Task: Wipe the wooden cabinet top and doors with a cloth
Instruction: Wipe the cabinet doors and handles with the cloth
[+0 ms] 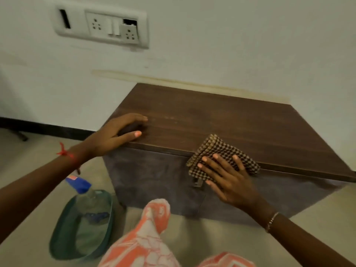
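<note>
Nearest to us, our knee (154, 214) in orange-and-white patterned fabric rises at the bottom of the view. To its left on the floor sits a green basin (63, 245), with a clear spray bottle (90, 201) with a blue cap lying in it, the cap sticking out over the rim.

Our right arm reaches in from the lower right, a thin bracelet (271, 221) at the wrist. Our right hand (227, 178) lies flat with the fingers spread wide, palm pressing a brown checked cloth (217, 157) against the front top edge of the cabinet (221, 120). The cloth is folded over that edge, part on the top and part hanging down over the door (154, 176). Just under the hand a small metal handle (198, 184) shows on the door.

Our left arm comes in from the left, a red thread (64, 152) tied at the wrist. Our left hand (115, 133) rests on the near left corner of the dark wooden top, fingers loosely curved and apart, thumb along the front edge, holding nothing.

Beyond the cabinet stands the white wall (231, 45), with a socket and switch panel (102, 27) high on the left.
</note>
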